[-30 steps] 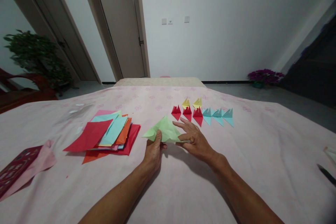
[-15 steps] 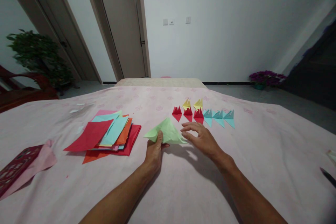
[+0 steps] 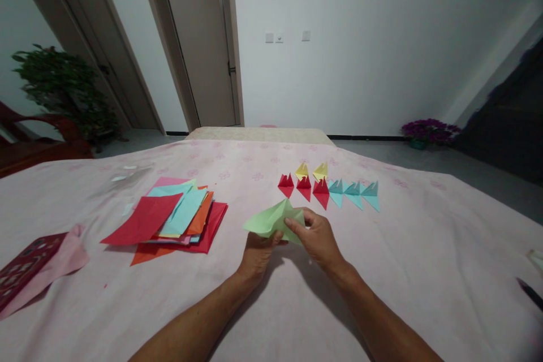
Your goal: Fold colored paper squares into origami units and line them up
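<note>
A light green sheet of origami paper (image 3: 269, 220), creased and partly folded, is held up above the tablecloth between my two hands. My left hand (image 3: 258, 251) grips its lower edge, thumb in front and fingers behind. On the right side my right hand (image 3: 316, 236) pinches the paper, thumb on the near face; the fingers behind it are partly hidden. Just beyond the hands stand small folded paper birds: red ones (image 3: 304, 185), yellow ones (image 3: 321, 171) and light blue ones (image 3: 353, 191).
To the left lies a loose stack of coloured paper (image 3: 169, 218). Beside it, a dark red patterned packet (image 3: 29, 266) rests on pink paper (image 3: 68, 263). A dark pointed object (image 3: 528, 291) lies at the right edge. Pink floral cloth (image 3: 407, 271) covers the table.
My right hand has moved left and closed on the right side of the green paper, which it was apart from before. The paper and my left hand have shifted slightly right.
</note>
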Demonstrator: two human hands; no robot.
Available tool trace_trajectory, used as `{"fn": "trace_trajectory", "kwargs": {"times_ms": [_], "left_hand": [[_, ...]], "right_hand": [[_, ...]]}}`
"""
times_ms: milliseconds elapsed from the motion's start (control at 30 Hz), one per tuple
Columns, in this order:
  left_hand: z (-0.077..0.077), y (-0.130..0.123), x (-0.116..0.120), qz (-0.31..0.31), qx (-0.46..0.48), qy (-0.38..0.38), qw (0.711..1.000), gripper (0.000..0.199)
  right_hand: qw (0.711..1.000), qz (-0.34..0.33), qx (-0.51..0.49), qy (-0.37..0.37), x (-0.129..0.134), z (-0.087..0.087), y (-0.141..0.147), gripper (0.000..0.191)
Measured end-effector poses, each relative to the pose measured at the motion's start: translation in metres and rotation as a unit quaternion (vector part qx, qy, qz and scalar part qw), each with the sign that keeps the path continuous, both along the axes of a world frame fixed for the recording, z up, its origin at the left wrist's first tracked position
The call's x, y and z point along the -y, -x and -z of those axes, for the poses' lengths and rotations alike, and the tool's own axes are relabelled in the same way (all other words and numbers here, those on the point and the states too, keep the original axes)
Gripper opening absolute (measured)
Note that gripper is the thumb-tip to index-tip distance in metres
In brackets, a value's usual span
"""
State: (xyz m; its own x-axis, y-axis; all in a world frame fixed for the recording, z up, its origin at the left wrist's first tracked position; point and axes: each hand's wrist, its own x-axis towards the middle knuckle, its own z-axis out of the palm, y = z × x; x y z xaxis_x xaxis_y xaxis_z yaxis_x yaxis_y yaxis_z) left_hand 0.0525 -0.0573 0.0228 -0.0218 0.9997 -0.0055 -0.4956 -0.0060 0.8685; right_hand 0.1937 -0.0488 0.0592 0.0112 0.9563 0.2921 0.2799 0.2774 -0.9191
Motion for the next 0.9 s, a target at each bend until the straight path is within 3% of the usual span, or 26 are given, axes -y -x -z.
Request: {"fn": "trace_trajectory", "kwargs": {"times_ms": [133, 333, 500, 700, 900], "left_hand": [[0.003, 0.008, -0.007, -0.010, -0.044, -0.051, 0.998, 0.046], [0.001, 0.019, -0.016, -0.148, -0.092, -0.072, 0.982, 0.031], [0.000, 0.019, -0.011, -0.124, -0.108, -0.067, 0.984, 0.026], [0.005, 0.020, -0.010, -0.112, -0.084, -0.073, 0.987, 0.039], [0.010, 0.021, -0.014, -0.093, -0.092, -0.085, 0.988, 0.056]], "right_hand": [[0.999, 0.024, -0.039, -0.001, -0.004, 0.001, -0.007, 0.028], [0.996, 0.051, -0.070, 0.037, -0.010, 0.010, -0.014, 0.043], [0.997, 0.037, -0.064, 0.037, -0.006, 0.012, -0.009, 0.043], [0.997, 0.021, -0.010, -0.070, -0.002, 0.005, -0.007, 0.030], [0.977, 0.001, 0.105, -0.186, 0.000, 0.008, -0.007, 0.018]]}}
